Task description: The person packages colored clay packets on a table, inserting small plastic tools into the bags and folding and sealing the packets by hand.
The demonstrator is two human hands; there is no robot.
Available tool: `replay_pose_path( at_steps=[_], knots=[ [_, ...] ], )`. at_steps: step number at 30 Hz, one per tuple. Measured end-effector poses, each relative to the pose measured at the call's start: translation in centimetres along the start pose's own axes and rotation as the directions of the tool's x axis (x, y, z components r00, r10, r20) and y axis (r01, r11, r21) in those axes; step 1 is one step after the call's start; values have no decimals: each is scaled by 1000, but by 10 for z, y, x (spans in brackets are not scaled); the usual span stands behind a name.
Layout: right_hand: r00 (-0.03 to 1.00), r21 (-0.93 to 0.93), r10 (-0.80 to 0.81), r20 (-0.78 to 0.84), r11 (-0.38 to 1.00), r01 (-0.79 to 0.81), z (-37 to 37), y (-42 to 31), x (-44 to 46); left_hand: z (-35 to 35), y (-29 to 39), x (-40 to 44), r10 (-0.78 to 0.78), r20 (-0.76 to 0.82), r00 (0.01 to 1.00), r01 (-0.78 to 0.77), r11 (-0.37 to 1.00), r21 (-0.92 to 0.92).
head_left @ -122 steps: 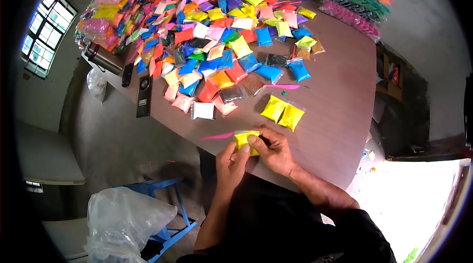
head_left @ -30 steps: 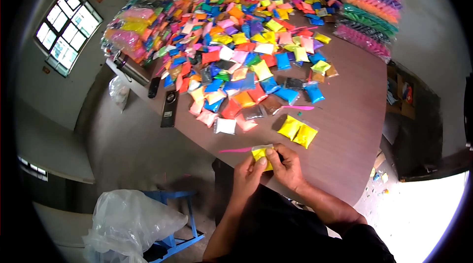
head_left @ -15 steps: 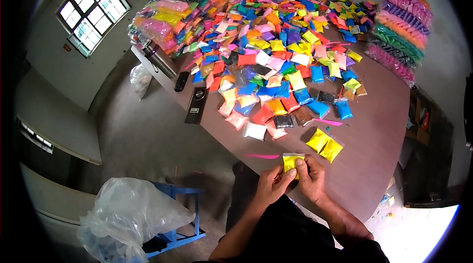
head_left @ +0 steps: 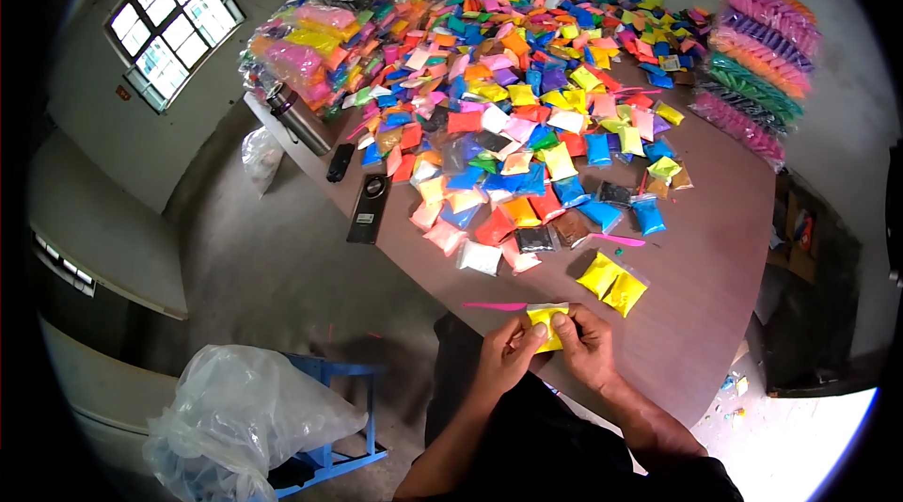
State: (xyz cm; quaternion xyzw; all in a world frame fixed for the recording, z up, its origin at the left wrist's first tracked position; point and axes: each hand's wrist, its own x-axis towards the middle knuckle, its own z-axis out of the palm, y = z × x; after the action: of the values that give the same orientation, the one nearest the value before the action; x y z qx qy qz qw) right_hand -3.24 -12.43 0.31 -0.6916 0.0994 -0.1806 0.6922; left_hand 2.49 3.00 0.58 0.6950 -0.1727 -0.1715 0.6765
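Observation:
Both hands pinch a small yellow packet (head_left: 547, 325) with a clear top edge, at the near edge of the table. My left hand (head_left: 509, 352) grips its left side, and my right hand (head_left: 587, 344) has its right side, thumbs on the front. Just behind the packet lies a pink plastic tool (head_left: 495, 305). Two yellow packets (head_left: 612, 283) rest side by side to the right, beyond my right hand. Another pink tool (head_left: 617, 239) lies behind them. A white packet (head_left: 480, 257) is at the near end of the colourful packet pile (head_left: 527, 159).
On the brown table (head_left: 701, 248) are a dark phone-like object (head_left: 368, 208), a small black item (head_left: 340, 163) and a steel flask (head_left: 299, 118). Bundled coloured tools (head_left: 757, 60) stand at the back right. A plastic bag (head_left: 254, 413) sits on a blue stool (head_left: 350, 464) at lower left.
The camera view has swung left and up, so the table appears farther right. Both hands keep hold of the yellow packet, with only slight finger movement.

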Motion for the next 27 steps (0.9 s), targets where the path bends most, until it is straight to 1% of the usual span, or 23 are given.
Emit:
replay_pose_path(
  at_steps=[1, 2, 3, 4, 5, 6, 7, 8, 9, 10, 12, 13, 14, 16, 17, 21, 24, 27],
  knots=[
    [999, 9, -48, 4, 999, 48, 2, 4, 1, -2, 0, -1, -29, -14, 999, 29, 999, 24],
    [999, 54, -32, -12, 998, 32, 4, 15, -1, -1, 1, -2, -60, -14, 998, 60, 998, -17],
    [999, 18, -43, 13, 999, 43, 1, 17, -3, 0, -4, -2, -69, -24, 997, 67, 995, -74],
    [999, 12, -38, -5, 999, 38, 2, 18, -3, -1, -7, -1, -42, 8, 999, 43, 992, -117],
    [1000, 60, -6, -16, 998, 7, 5, 16, -3, -1, -11, 0, -27, -10, 1000, 26, 992, -120],
    [998, 42, -37, -57, 998, 39, 9, 32, -2, -3, -15, 0, -40, -33, 999, 39, 998, -40],
    [992, 34, -90, -85, 995, 93, 11, 27, 0, 0, -13, 1, -30, -54, 998, 25, 997, -77],
    [998, 71, -10, -64, 997, 14, 10, 23, -1, -1, -10, 1, 21, -44, 999, -23, 999, -32],
    [998, 116, 5, -55, 993, 2, 8, 11, -2, -7, -25, 3, 69, -35, 997, -68, 997, 22],
    [999, 191, 18, -42, 982, -10, 8, 13, 0, -6, -8, 1, 54, -28, 998, -51, 993, 107],
    [990, 131, 111, 83, 984, -121, 0, 12, -1, 8, -1, 0, 38, -158, 987, -42, 999, -19],
    [997, 44, 68, 48, 997, -70, 2, 12, -1, 6, 4, 2, 48, -149, 988, -43, 998, 35],
    [997, 41, 67, 39, 997, -69, 1, 11, -1, 4, 3, 4, 49, -140, 989, -45, 998, 33],
    [994, -40, -104, 38, 994, 105, 1, -2, -2, 1, -3, 4, 63, -130, 990, -59, 998, 34],
    [994, -56, -103, 38, 993, 105, -1, -4, -2, 0, -6, 3, 56, -120, 991, -53, 998, 28],
    [995, -54, -90, 49, 994, 93, 0, -4, -1, 6, -2, 3, 89, -130, 987, -93, 995, -23],
    [996, -72, -85, 25, 994, 87, 1, 3, -1, 1, -3, 2, 89, -114, 990, -90, 996, -4],
    [998, -19, -61, 35, 998, 62, 1, 4, -2, 0, -1, 2, 66, -84, 994, -63, 997, 36]
  ],
)
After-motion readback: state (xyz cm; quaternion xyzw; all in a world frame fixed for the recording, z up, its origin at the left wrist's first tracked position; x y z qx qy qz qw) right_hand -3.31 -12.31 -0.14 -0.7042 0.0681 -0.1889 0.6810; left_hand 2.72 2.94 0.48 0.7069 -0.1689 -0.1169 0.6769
